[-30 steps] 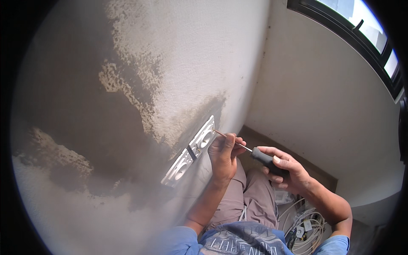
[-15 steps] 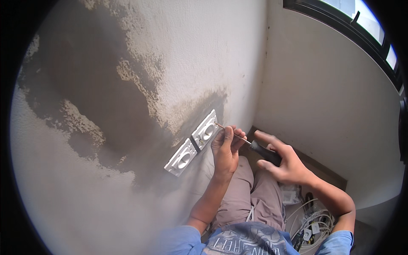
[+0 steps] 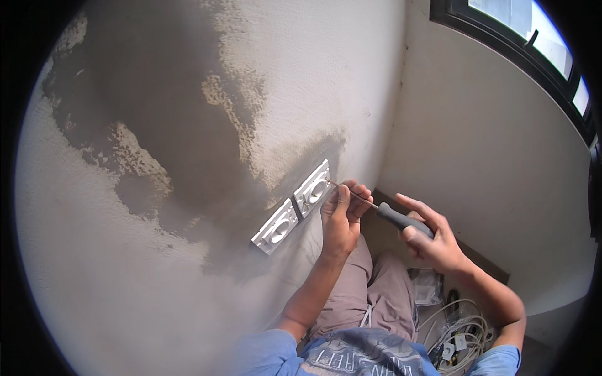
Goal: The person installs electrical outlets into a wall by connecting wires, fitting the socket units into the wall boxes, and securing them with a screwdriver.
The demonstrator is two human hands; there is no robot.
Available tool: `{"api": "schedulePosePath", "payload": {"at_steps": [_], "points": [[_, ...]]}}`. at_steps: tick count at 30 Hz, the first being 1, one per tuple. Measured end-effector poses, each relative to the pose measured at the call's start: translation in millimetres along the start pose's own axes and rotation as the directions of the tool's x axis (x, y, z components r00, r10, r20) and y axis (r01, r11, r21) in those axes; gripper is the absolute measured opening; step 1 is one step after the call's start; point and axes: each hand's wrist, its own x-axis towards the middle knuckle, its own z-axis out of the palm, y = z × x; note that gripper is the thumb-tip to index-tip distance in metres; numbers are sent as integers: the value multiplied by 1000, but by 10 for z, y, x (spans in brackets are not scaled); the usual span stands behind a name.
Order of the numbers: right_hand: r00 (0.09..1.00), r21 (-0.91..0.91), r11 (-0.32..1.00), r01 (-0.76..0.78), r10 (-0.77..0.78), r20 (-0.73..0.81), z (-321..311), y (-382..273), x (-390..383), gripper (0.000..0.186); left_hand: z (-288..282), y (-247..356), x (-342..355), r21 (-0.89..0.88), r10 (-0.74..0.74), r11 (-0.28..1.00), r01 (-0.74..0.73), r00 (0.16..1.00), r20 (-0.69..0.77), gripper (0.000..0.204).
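Steadying a screwdriver [image 3: 390, 214] at the right end of the white double socket [image 3: 288, 210], you work with both hands on one tool. The double socket lies aslant along the wall [image 3: 320, 81], its two round wells parted by a dark strip. Just right of it, your left hand [image 3: 339, 220] has thumb and fingers drawn narrowly about the slim shaft, near the tip. Farther right, your right hand [image 3: 436, 243] holds the dark handle loosely, its forefinger lifted away; blur hides how firmly the other fingers press. What the tip engages at the socket's edge is too small to tell.

For sound work, align the shaft square to the socket's face. Let your left fingers serve as a guide, snug yet slack enough for the shaft to spin. Turn from the handle in short strokes, pressing along the shaft as you regrip. Sideways lean would probably let the tip skid and mark the rim; easing off as resistance grows should spare the frame from bending. Pale coiled cables [image 3: 481, 328] lie well right of and below the double socket.
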Motion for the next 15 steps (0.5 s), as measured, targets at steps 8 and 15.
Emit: {"api": "schedulePosePath", "payload": {"at_steps": [8,15], "points": [[960,-191,973,-131,173,222,-110,63,-121,66,6,-104,-6,-83,-24,996,28,998,51,26],[911,88,919,-384,362,197,-31,-35,-157,70,-83,-58,32,-64,16,998,-10,996,85,26]]}}
